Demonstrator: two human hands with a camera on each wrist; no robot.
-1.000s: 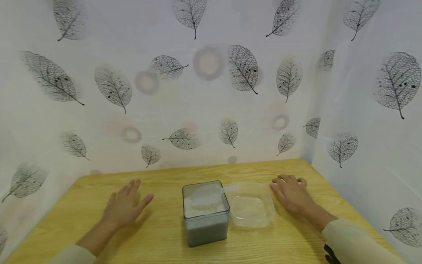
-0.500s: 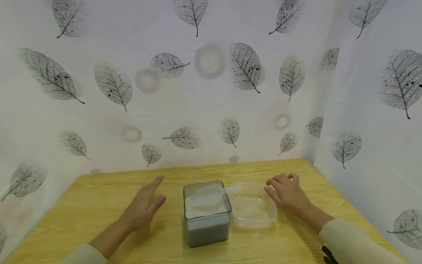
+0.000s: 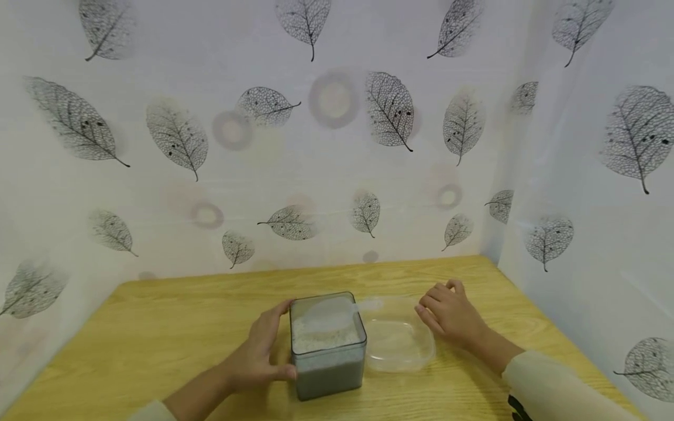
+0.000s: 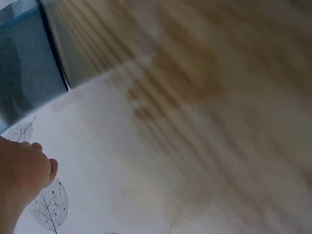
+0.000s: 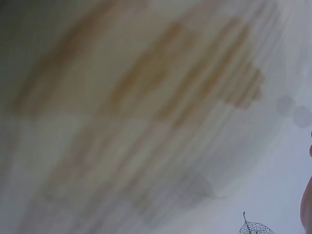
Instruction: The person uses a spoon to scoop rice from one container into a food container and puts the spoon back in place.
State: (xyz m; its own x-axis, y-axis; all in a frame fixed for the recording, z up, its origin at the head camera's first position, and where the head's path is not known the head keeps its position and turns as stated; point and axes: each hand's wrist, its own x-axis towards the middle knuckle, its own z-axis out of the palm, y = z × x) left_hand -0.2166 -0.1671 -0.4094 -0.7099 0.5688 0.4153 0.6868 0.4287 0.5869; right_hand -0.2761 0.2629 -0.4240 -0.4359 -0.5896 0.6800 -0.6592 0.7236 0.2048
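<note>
A square grey see-through container (image 3: 330,374) of white grains, perhaps rice, stands on the table in the head view. A translucent scoop (image 3: 329,313) lies in it, handle reaching over the right rim. My left hand (image 3: 255,356) spans the container's left side, fingertips at the back corner and thumb at the front one. In the left wrist view the container (image 4: 24,63) is at upper left, above part of the hand (image 4: 24,170). Right of the container lies a clear plastic box or lid (image 3: 397,362). My right hand (image 3: 451,316) is at its right edge, fingers loosely bent.
The wooden table (image 3: 174,316) meets a pale wall covering (image 3: 316,175) with a leaf print behind it and at the right. Both forearms reach in from the near side, in light sleeves (image 3: 553,380).
My left hand has moved right across the table to the side of the container. The right hand has shifted slightly left, to the edge of the clear box or lid.
</note>
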